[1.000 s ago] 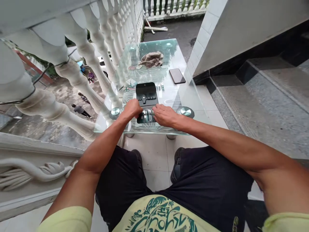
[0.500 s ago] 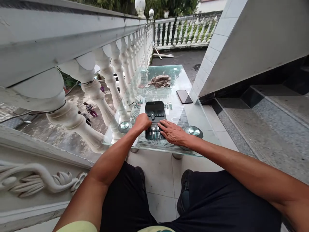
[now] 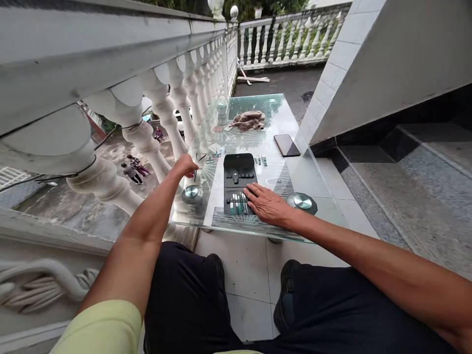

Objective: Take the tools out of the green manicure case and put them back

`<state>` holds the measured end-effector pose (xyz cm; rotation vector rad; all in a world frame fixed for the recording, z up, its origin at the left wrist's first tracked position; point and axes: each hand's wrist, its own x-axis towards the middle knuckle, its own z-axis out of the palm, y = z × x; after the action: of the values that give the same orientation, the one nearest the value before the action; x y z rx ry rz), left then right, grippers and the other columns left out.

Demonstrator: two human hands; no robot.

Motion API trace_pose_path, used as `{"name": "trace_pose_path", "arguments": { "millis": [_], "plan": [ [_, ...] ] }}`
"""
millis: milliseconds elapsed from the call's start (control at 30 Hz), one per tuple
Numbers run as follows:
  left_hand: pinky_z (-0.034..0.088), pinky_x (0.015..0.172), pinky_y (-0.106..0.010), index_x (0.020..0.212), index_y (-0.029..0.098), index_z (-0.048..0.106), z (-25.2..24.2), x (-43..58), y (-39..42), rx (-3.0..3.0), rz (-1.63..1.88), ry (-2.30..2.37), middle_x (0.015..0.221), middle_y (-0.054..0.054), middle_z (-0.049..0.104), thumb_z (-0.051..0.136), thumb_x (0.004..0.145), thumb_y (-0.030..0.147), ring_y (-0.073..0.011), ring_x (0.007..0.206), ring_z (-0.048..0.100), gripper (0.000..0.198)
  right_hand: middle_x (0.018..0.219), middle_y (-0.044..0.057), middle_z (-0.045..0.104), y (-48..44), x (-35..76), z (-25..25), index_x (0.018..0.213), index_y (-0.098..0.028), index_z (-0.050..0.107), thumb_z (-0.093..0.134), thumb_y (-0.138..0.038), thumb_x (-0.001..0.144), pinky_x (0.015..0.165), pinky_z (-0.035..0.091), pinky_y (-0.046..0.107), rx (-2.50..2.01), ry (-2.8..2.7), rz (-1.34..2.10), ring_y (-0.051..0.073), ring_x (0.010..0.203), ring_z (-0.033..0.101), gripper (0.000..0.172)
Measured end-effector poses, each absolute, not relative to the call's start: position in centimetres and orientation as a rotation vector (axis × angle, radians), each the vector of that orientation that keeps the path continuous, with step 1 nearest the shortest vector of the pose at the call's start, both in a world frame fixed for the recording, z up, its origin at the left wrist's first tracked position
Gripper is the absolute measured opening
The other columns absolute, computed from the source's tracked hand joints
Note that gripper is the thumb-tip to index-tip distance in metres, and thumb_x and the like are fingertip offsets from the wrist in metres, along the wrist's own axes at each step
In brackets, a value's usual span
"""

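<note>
Holds the left hand (image 3: 185, 167) at the desk (image 3: 275, 125)'s left edge with curled fingers; cannot tell whether clamped on anything. Has the black case (image 3: 238, 160) lying open on the desk, right of the scissors (image 3: 211, 161), with metal tools (image 3: 238, 202) inside; rests the right hand (image 3: 267, 203) on its right edge with fingers stretched out.

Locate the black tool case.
In the head view, the open black tool case lies on the near half of the glass table, right of the scissors and left of the nail clippers, with the right hand at its near right edge.
</note>
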<state>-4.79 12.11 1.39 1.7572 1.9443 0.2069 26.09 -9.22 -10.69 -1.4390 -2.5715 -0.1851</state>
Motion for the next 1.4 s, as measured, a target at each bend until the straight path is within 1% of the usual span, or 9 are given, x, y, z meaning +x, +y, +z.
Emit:
{"name": "trace_pose_path", "arguments": {
  "millis": [267, 467, 567, 800, 967, 1100, 1200, 1267, 1400],
  "plan": [
    [0.072, 0.072, -0.038, 0.098, 0.006, 0.079, -0.5, -6.7, 14.9, 1.766, 0.181, 1.993, 0.061, -0.012, 0.073, 0.099, 0.079, 0.013, -0.0295, 0.067, 0.082, 0.029, 0.177, 0.028, 0.054, -9.6, 26.1, -10.4, 0.170, -0.003, 0.057, 0.032, -0.037, 0.122, 0.138, 0.044, 0.062, -1.475, -2.565, -0.152, 0.044, 0.169, 0.048, 0.065],
    [0.072, 0.081, -0.042, 0.103, 0.004, 0.080, 1.1, -6.0, 13.1, 1.835, 0.217, 2.051, 0.078, -0.018, 0.080, 0.093, 0.081, 0.016, -0.0332, 0.082, 0.084, 0.028, 0.179, 0.028, 0.052, -9.7, 26.1, -9.4, 0.173, -0.005, 0.054, 0.029, -0.042, 0.121, 0.139, 0.041, 0.064, -1.504, -2.542, -0.017, 0.045, 0.172, 0.043, 0.068],
    [0.070, 0.081, -0.037, 0.091, 0.009, 0.082, 2.2, -4.0, 9.5, 1.954, 0.231, 1.993, 0.076, -0.015, 0.080, 0.081, 0.092, 0.019, -0.0288, 0.079, 0.082, 0.010, 0.182, 0.026, 0.049, -9.5, 26.2, -9.2, 0.175, -0.006, 0.050, 0.030, -0.043, 0.120, 0.139, 0.040, 0.063, -1.520, -2.552, 0.013, 0.044, 0.173, 0.040, 0.069],
    [0.060, 0.070, -0.029, 0.077, 0.013, 0.078, 2.3, 2.2, 0.6, 1.921, -0.052, 1.633, 0.082, -0.010, 0.083, 0.084, 0.093, 0.020, -0.0183, 0.066, 0.076, 0.019, 0.181, 0.028, 0.048, -8.9, 26.2, -9.2, 0.174, -0.005, 0.048, 0.027, -0.042, 0.120, 0.137, 0.041, 0.065, -1.499, -2.588, -0.022, 0.045, 0.172, 0.041, 0.069],
    [0.054, 0.066, -0.029, 0.071, 0.014, 0.075, 1.8, 4.7, -0.2, 1.990, -0.148, 1.630, 0.077, -0.011, 0.081, 0.086, 0.097, 0.027, -0.0178, 0.064, 0.071, 0.031, 0.179, 0.027, 0.051, -8.6, 26.1, -9.0, 0.173, -0.008, 0.048, 0.026, -0.044, 0.120, 0.136, 0.041, 0.066, -1.501, -2.592, -0.035, 0.045, 0.170, 0.044, 0.068],
    [0.057, 0.075, -0.032, 0.085, 0.013, 0.082, 1.6, 4.3, -2.5, 2.140, -0.120, 1.656, 0.081, -0.012, 0.081, 0.080, 0.102, 0.033, -0.0243, 0.078, 0.077, 0.026, 0.177, 0.029, 0.051, -8.5, 26.1, -9.1, 0.171, -0.004, 0.049, 0.027, -0.044, 0.120, 0.137, 0.041, 0.062, -1.487, -2.600, -0.071, 0.044, 0.169, 0.046, 0.068],
    [0.061, 0.091, -0.038, 0.109, 0.015, 0.087, -0.3, 2.6, -7.1, 2.457, 0.043, 1.571, 0.110, -0.016, 0.084, 0.072, 0.107, 0.037, -0.0299, 0.099, 0.079, 0.026, 0.176, 0.026, 0.054, -8.3, 26.2, -9.4, 0.171, -0.009, 0.049, 0.029, -0.044, 0.120, 0.135, 0.044, 0.062, -1.481, -2.568, -0.063, 0.043, 0.168, 0.046, 0.066],
    [0.062, 0.096, -0.039, 0.126, 0.018, 0.084, -2.2, 1.3, -10.4, 2.628, 0.131, 1.459, 0.134, -0.018, 0.078, 0.067, 0.111, 0.041, -0.0313, 0.112, 0.077, 0.032, 0.175, 0.023, 0.056, -8.3, 26.3, -9.6, 0.172, -0.013, 0.049, 0.030, -0.045, 0.120, 0.133, 0.047, 0.062, -1.463, -2.561, -0.065, 0.042, 0.168, 0.047, 0.064],
    [0.061, 0.109, -0.044, 0.135, 0.018, 0.079, -5.3, -0.1, -13.9, 2.819, 0.228, 1.368, 0.140, -0.020, 0.073, 0.056, 0.116, 0.032, -0.0350, 0.133, 0.068, 0.032, 0.176, 0.025, 0.054, -8.3, 26.3, -9.5, 0.171, -0.010, 0.050, 0.030, -0.044, 0.118, 0.133, 0.046, 0.061, -1.477, -2.568, -0.068, 0.044, 0.167, 0.048, 0.066]
  ]
}}
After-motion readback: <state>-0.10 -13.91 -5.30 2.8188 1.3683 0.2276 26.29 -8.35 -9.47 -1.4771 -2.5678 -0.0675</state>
